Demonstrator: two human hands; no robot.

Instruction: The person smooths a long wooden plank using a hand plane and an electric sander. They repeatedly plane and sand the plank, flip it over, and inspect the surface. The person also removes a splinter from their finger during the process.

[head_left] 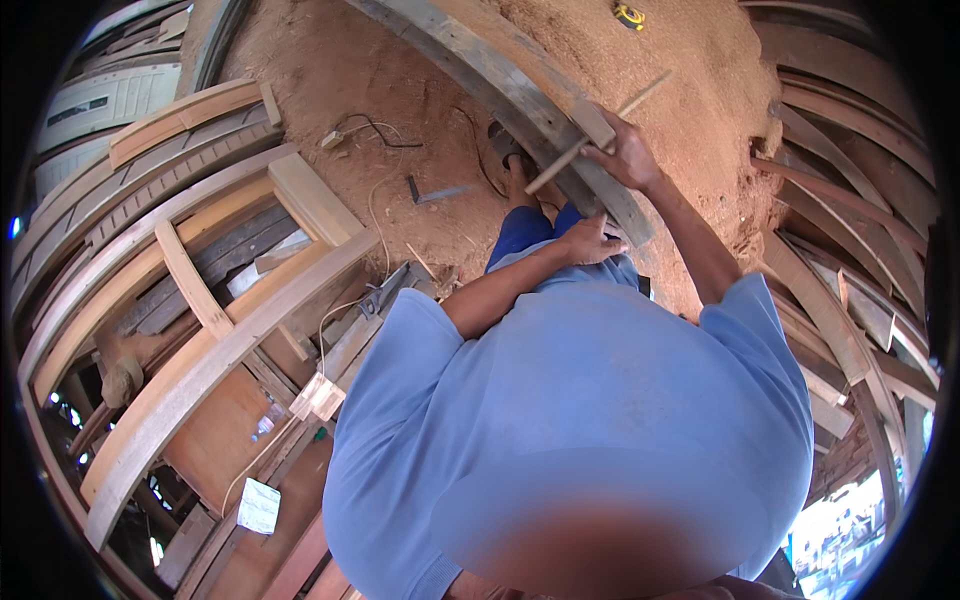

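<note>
A long wooden beam [510, 90] runs from the far side toward my body, its near end in front of my waist. My right hand [632, 158] is closed around a wooden marking gauge [594, 123], a block with a thin rod through it. The gauge's block sits against the beam, and its rod crosses the top at a slant. At the near end of the beam, my left hand [588, 242] grips the wood, with some fingers partly hidden.
Wooden window frames [290, 190] and boards are stacked at the left. A try square [438, 193] and cables lie on the sawdust-covered ground [320, 50]. Far off is a yellow tape measure [629, 16]. Curved-looking planks [840, 200] pile up on the right.
</note>
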